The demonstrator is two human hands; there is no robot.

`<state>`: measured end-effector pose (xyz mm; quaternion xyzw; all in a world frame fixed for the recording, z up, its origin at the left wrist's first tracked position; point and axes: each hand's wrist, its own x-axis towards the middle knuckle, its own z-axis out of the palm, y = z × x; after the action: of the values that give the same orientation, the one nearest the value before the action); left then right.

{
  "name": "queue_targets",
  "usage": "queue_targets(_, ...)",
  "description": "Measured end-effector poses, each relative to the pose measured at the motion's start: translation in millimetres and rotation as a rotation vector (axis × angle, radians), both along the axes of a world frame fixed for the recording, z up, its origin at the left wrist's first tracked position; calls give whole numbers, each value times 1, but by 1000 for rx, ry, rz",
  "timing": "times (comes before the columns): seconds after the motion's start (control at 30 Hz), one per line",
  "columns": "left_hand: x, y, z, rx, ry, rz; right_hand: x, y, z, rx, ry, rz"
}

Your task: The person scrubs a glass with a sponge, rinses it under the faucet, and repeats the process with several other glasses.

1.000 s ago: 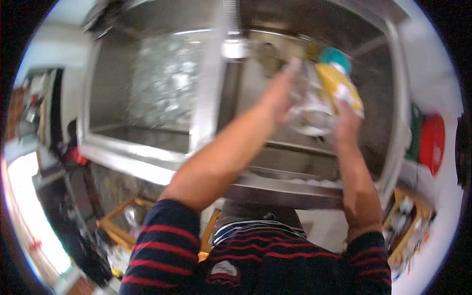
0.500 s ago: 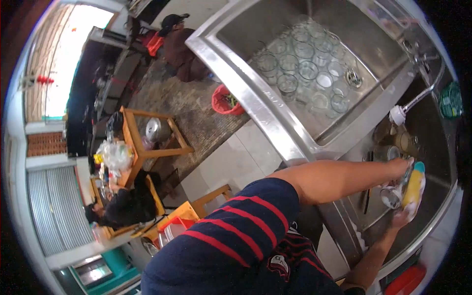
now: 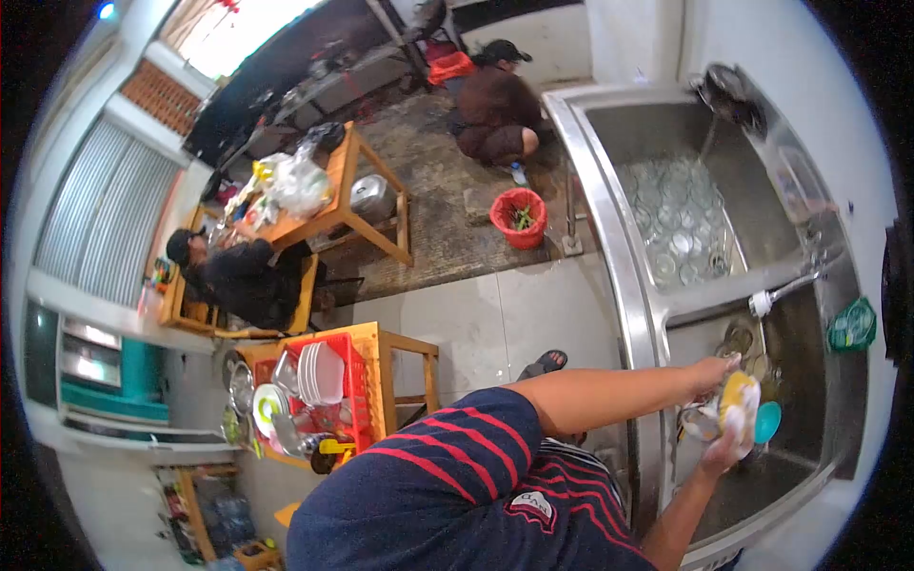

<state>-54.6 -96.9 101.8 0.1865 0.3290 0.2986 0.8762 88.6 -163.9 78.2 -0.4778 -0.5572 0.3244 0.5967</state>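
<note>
Evidently, from my remote seat, the right hand (image 3: 727, 449) pinches the foamy yellow sponge (image 3: 737, 392), which lies on its left, long axis running toward the left hand (image 3: 712, 375); the right is the nearer. I cannot tell whether the left one is spread or pinching anything. A teal bowl (image 3: 768, 422) sits just beyond the right hand, a glass (image 3: 700, 424) on its body side.
</note>
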Motion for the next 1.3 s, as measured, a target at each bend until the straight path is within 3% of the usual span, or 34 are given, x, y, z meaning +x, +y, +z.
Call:
queue_targets(0.03,-23,-9,36,17,76,-46,-19,-4,32,153,-97,169)
queue_targets(0.1,-9,-14,14,202,139,-34,0,3,23,300,-68,340)
queue_targets(0.13,18,-8,-34,282,-23,5,15,11,6,80,-43,164)
queue_targets(0.17,16,-21,-10,187,-151,4,23,16,0,-140,-21,-17)
queue_targets(0.2,7,-34,20,156,-17,13,16,23,23,-319,-3,-111)
queue_targets(0.23,0,-38,41,125,119,22,10,19,36,-299,-6,-102)
queue_targets(0.3,5,-26,21,175,-12,94,-2,8,55,-221,-94,-77)
queue_targets(0.33,3,-28,30,196,-145,156,-8,1,62,18,-111,106)
queue_targets(0.37,-7,-26,39,127,-72,115,-10,-3,65,250,-129,290)
queue_targets(0.43,-11,-28,50,182,-72,83,4,-1,45,320,-152,306)
queue_targets(0.5,4,-35,43,170,-134,33,25,20,24,44,-129,13)
queue_targets(0.53,11,-37,40,160,-189,-4,29,25,27,-288,111,-48)
queue_targets(0.57,13,-38,40,161,-189,-3,32,26,28,-287,110,-47)
queue_targets(0.63,13,-40,50,58,-203,59,28,22,39,-152,-69,-39)
queue_targets(0.7,7,-37,57,41,-175,36,20,3,49,-56,-88,-43)
queue_targets(0.77,6,-35,53,-19,-276,64,14,-19,65,139,-400,37)
queue_targets(0.83,7,-34,48,-11,-277,7,10,-22,59,59,-284,6)
queue_targets(0.9,7,-41,50,64,-291,-11,12,-16,44,-54,14,-120)
queue_targets(0.93,9,-41,50,48,-395,-21,21,-8,42,-56,-201,-144)
queue_targets(0.97,12,-38,44,44,-397,-32,25,-3,38,-59,-202,-156)
queue_targets(1.07,18,-30,29,37,-486,-106,36,6,19,-213,323,-249)
queue_targets(1.1,14,-23,29,32,-490,-121,28,7,30,-211,321,-266)
queue_targets(1.17,6,-12,25,-3,-231,-112,-2,0,66,-260,679,-368)
queue_targets(1.2,4,-7,24,-18,-106,-111,-8,-4,64,-155,355,-372)
queue_targets(1.23,0,-1,26,-19,-116,-125,-14,-6,63,-152,346,-387)
queue_targets(1.3,-8,6,32,-169,-323,-187,-28,-11,66,84,-374,-147)
